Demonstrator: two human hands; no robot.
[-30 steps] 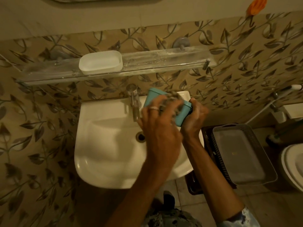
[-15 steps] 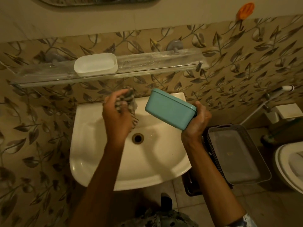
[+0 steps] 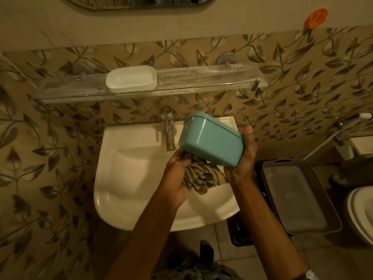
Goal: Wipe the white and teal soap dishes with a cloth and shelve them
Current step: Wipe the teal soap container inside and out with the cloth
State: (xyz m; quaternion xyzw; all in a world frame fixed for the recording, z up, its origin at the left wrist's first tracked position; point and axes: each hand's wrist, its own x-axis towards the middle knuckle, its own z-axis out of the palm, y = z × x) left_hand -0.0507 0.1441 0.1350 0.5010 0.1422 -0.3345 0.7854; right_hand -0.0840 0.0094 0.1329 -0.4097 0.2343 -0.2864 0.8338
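So from the head cam, looking down over a white sink (image 3: pixel 129 178) in a bathroom with leafy patterned wall tiles. The right hand (image 3: pixel 243 158) is wrapped around the right end of the teal soap dish (image 3: pixel 211 139), thumb up along its far edge, holding it tilted above the basin with its bottom side facing the camera. The left hand (image 3: pixel 177 178) is closed on a bunched-up striped cloth (image 3: pixel 201 177), which sits just under the lower left corner of the teal dish; looks like the cloth is touching the dish there, but I can't really tell for sure. The white soap dish (image 3: pixel 131 78) is already up on the clear shelf (image 3: pixel 212 77) mounted on the wall above the sink, sitting upright toward the left half of it. A chrome tap (image 3: pixel 168 128) stands at the back of the basin, just left of the teal dish. Off to the right there's a grey plastic basket (image 3: pixel 302 199) on the floor beside the sink, and the edge of a toilet (image 3: pixel 361 215) past that. An orange thing (image 3: pixel 315 18) is stuck on the wall up in the top right, and the bottom edge of a mirror (image 3: pixel 141 3) shows at the very top.
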